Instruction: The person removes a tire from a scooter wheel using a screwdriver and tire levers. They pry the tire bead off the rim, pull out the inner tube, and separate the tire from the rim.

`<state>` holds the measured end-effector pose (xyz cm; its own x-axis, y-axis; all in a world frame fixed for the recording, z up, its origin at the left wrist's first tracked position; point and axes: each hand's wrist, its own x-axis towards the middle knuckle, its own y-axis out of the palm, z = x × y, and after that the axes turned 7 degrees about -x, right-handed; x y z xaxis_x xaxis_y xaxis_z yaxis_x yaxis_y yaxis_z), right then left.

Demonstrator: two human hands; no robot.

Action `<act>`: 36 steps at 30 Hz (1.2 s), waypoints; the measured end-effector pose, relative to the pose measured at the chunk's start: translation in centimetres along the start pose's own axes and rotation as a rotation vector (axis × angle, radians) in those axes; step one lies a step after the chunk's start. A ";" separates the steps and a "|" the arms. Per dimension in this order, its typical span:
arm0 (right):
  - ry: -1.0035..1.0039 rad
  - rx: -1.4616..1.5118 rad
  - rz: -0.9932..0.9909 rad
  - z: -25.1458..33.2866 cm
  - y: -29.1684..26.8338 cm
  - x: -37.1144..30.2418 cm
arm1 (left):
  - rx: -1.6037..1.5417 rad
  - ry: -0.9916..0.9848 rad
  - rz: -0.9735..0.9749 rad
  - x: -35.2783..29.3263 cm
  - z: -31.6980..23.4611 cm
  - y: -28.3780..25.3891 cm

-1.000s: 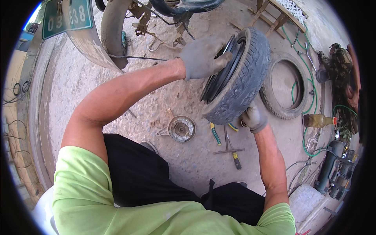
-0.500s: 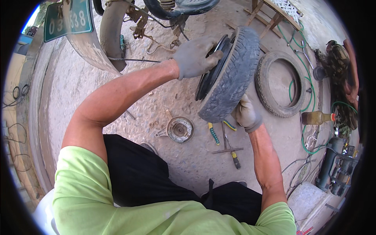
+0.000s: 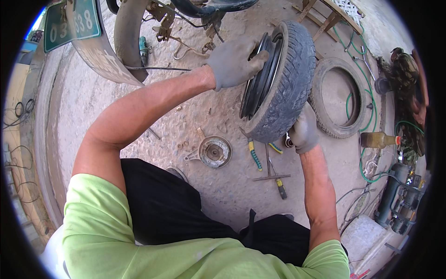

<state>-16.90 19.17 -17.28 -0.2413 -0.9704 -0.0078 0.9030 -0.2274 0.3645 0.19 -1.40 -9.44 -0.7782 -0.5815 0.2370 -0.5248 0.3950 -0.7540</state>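
Note:
I hold a small motorbike wheel tilted on edge above the ground, its worn tyre (image 3: 290,90) facing right and its black rim (image 3: 260,81) facing left. My gloved left hand (image 3: 236,64) is closed on the rim's upper edge, thumb over it. Lower down, my gloved right hand (image 3: 304,129) grips the tyre's right side; some of its fingers are hidden behind the tread. Beside those fingers shows a shiny metal piece (image 3: 289,141), too small to name. Below the wheel lie a round brake plate (image 3: 215,151), yellow-and-green-handled pliers (image 3: 255,157), a T-handle tool (image 3: 269,177) and a yellow-and-black-handled screwdriver (image 3: 281,189).
Another tyre (image 3: 320,102) lies flat to the right, near a green hose (image 3: 370,97) and a bottle of brownish liquid (image 3: 378,140). An air compressor (image 3: 390,195) stands at the far right. The motorbike's rear mudguard (image 3: 104,56) hangs at upper left; a wooden stool (image 3: 325,21) is at the back.
The wheel has shifted slightly right and up, turning so more of its rim shows. Both hands moved with it, keeping their hold. The shiny piece beside the right hand has come into sight.

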 end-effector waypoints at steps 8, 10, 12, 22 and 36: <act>-0.080 -0.563 -0.062 1.0 -6.4 1.4 | -0.017 -0.169 0.013 2.7 -2.1 0.6; 0.049 -0.170 -0.122 0.5 -6.1 1.8 | -0.026 -0.158 -0.014 2.8 -2.1 0.8; 0.130 0.159 -0.066 0.8 -4.7 1.9 | -0.026 -0.151 -0.036 2.7 -1.9 0.8; 0.108 0.496 0.050 0.2 -2.3 2.5 | -0.056 -0.181 0.053 1.7 -3.6 -0.2; -0.441 -1.133 -0.152 0.9 -3.7 3.0 | -0.070 -0.095 -0.025 0.3 -1.6 0.3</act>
<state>-21.26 17.18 -17.80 -0.2725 -0.8673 0.4165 0.6005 -0.4916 -0.6307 -0.78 -0.34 -8.61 -0.7299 -0.6556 0.1933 -0.5691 0.4262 -0.7032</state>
